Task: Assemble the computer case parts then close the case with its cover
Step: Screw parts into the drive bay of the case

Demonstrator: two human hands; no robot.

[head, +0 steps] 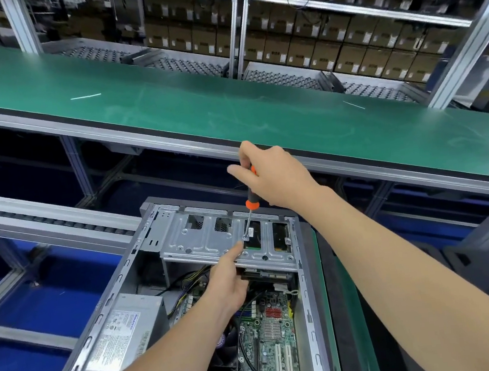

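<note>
right hand (272, 176) grips the screwdriver (251, 204) near-upright, tip on a screw (245, 237) in the metal tray (200, 239); left hand (228, 281) rests a straight forefinger beside it.

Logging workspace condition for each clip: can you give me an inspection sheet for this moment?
Surface: mostly hidden under the computer case; green mat strip at its right.
Job's things: case open, no cover seen; drive cage, power supply, motherboard inside.
Clutter: two thin white strips on the green belt.
Hands: right hand grips the screwdriver, tip on a cage screw; left hand forefinger touches the cage beside it.
Cables: black cable over the motherboard; yellow and black wires under the cage.
Surroundings: roller track, shelved cardboard boxes.
</note>
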